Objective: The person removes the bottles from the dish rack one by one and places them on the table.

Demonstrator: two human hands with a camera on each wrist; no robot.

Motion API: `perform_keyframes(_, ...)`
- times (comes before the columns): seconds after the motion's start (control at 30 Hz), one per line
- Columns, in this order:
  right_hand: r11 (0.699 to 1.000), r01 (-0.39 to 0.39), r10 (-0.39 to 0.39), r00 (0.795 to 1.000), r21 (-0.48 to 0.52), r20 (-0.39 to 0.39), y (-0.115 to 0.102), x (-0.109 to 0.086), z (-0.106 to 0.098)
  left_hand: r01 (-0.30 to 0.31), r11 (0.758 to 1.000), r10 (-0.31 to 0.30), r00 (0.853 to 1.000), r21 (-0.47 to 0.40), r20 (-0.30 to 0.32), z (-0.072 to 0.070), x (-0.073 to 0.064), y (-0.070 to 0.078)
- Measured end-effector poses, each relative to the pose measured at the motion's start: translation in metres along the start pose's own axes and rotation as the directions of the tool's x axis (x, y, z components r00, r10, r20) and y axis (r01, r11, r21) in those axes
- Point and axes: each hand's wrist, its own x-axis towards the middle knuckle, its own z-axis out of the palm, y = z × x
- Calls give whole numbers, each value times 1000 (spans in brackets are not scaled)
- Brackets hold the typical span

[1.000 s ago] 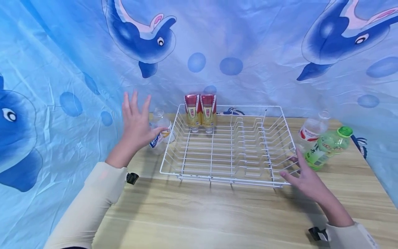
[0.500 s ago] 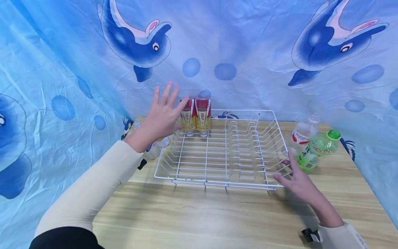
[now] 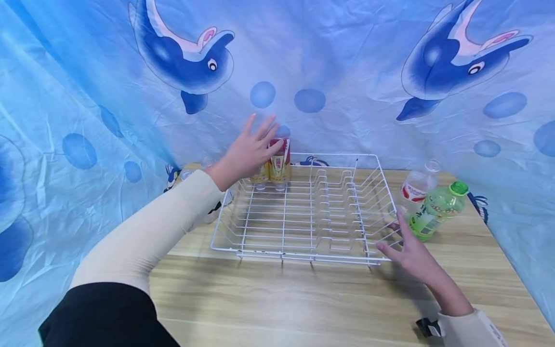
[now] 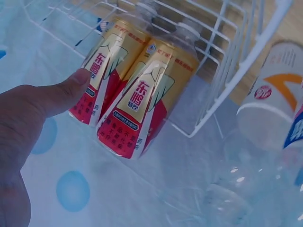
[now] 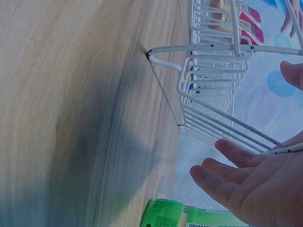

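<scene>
Inside the back left corner of a white wire dish rack (image 3: 312, 258) stand two drink bottles (image 4: 147, 101) with red and gold wraps, caps down. Over them reaches my left hand (image 3: 246, 153), fingers spread, covering part of the left bottle in the head view. Its thumb (image 4: 78, 80) overlaps the farther bottle in the left wrist view. At the rack's right side, my right hand (image 3: 409, 250) straddles the rim, thumb on the inner side. The right wrist view has its fingers (image 5: 218, 177) extended outside the wires, with the rim running into the hand.
Right of the rack stand a green-capped bottle (image 3: 435, 212) and a clear bottle with a red and white label (image 3: 416, 188). Clear bottles beside the rack's left side are mostly behind my left arm; one has an orange-marked label (image 4: 277, 85). A blue dolphin curtain (image 3: 347, 53) backs the table.
My left hand has moved right, from beside the rack's left edge to over the two red and gold bottles. My right hand has stayed at the rack's right rim.
</scene>
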Motion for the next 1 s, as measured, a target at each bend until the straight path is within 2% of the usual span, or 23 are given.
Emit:
perform_keyframes(0.17, 1000, -5, 5, 1000, 1, 3, -2, 1, 0, -95, 991, 88, 993, 99, 75, -1, 17, -1)
perform_keyframes(0.27, 1000, -9, 9, 1000, 4, 2, 0, 1, 1, -161, 973, 139, 980, 164, 139, -3, 26, -1)
perform_keyframes(0.37, 1000, -9, 9, 1000, 13, -2, 3, 2, 3, -213, 953, 179, 969, 214, 168, -2, 34, 0)
perform_keyframes(0.63, 1000, -16, 16, 1000, 24, -8, 4, -1, 3, -325, 908, 266, 935, 263, 235, 1, 53, 4)
perform_keyframes(0.8, 999, -20, 20, 1000, 27, -8, 0, -3, 2, -369, 887, 303, 919, 277, 251, 6, 63, 11)
perform_keyframes(1.0, 999, -2, 2, 1000, 37, -23, 3, -1, 6, -379, 877, 307, 915, 295, 261, 10, 71, 18)
